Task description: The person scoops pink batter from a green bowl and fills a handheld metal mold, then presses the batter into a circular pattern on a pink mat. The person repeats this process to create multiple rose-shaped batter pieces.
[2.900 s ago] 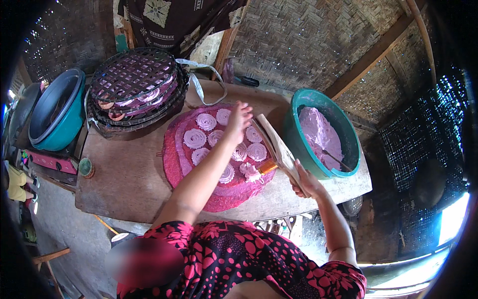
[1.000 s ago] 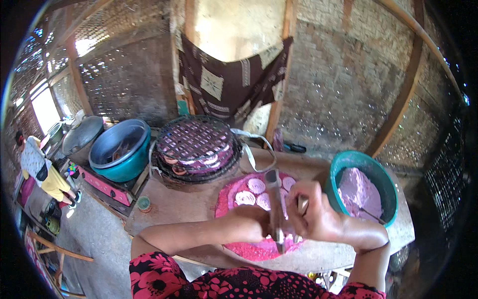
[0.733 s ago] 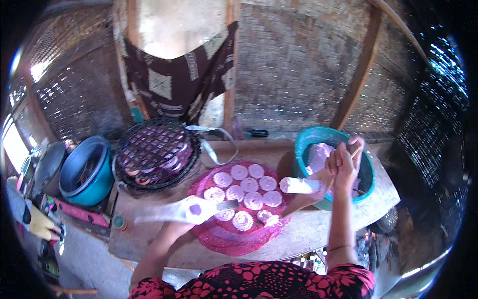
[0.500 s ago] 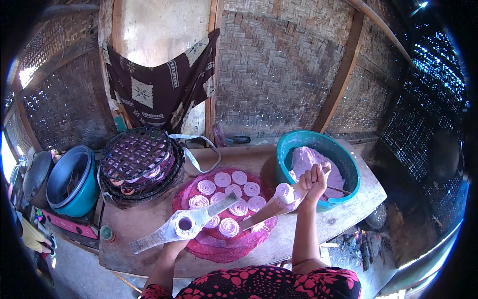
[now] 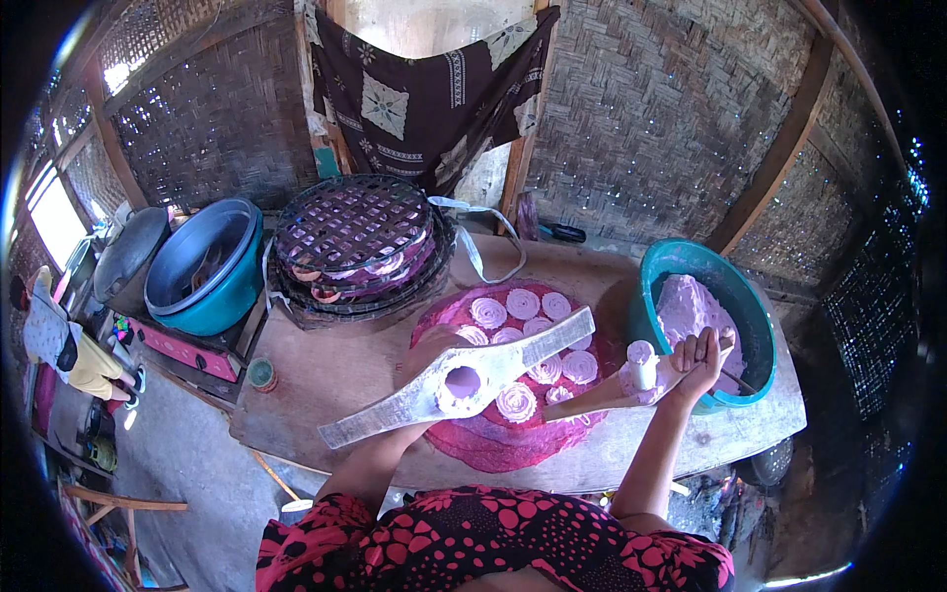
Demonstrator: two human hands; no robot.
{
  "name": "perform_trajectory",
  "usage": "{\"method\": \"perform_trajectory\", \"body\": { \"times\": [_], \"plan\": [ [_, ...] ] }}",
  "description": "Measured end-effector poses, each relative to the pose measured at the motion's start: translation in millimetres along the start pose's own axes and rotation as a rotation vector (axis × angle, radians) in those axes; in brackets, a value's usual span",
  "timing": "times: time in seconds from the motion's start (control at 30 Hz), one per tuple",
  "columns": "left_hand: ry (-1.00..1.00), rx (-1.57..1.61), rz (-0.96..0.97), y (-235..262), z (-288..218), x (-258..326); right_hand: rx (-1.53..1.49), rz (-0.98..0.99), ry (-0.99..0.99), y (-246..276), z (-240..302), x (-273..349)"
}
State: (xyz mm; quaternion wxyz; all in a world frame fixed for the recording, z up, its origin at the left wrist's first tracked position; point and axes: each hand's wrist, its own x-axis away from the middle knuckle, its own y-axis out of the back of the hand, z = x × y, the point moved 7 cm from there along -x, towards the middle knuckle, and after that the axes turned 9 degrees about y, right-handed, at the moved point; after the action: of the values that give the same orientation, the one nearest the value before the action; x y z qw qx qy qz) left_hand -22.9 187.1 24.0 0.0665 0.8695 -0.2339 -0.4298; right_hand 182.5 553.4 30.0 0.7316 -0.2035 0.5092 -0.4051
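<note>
My left hand (image 5: 431, 357) grips a pale wooden press body (image 5: 409, 400) from below, its fingers mostly hidden. The body is a long bar with a round hole in its middle, smeared with lilac dough. In my closed right hand (image 5: 704, 363) is a wooden plunger (image 5: 602, 393), whose short cylinder is coated with lilac dough and points up. The two parts are apart. Under them, a red mat (image 5: 483, 449) carries several lilac dough swirls (image 5: 516, 403). Beyond my right hand stands a teal basin (image 5: 646, 321) holding a mass of lilac dough (image 5: 691, 311).
The mat lies on a wooden table (image 5: 326, 360). Stacked round woven trays (image 5: 350, 225) sit at its back left, near a small jar (image 5: 261, 374). Further left are nested basins (image 5: 202, 266) and a person (image 5: 59, 340). A dark patterned cloth (image 5: 434, 104) hangs behind.
My view has turned leftward, so the scene sits further right. The press body has risen closer to me and slightly right over the mat. The plunger stays near the basin.
</note>
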Motion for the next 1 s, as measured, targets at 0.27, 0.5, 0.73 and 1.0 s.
{"method": "perform_trajectory", "body": {
  "times": [0.27, 0.5, 0.73, 1.0],
  "plan": [
    [-0.111, -0.009, 0.046, 11.1, -16.2, -21.8, 0.031, -0.100, -0.010, 32.9, 23.0, 14.1],
    [-0.124, -0.008, 0.042, 21.0, -18.1, -28.1, -0.006, -0.092, -0.020, 45.6, 29.6, 17.3],
    [-0.008, 0.051, -0.143, 28.0, 11.1, -2.7, 0.054, -0.106, 0.015, 29.4, 30.2, 21.1],
    [0.278, -0.256, -0.079, 92.3, 61.7, 58.1, 0.087, -0.145, 0.070, 31.6, 53.2, 25.9]
  ]
}}
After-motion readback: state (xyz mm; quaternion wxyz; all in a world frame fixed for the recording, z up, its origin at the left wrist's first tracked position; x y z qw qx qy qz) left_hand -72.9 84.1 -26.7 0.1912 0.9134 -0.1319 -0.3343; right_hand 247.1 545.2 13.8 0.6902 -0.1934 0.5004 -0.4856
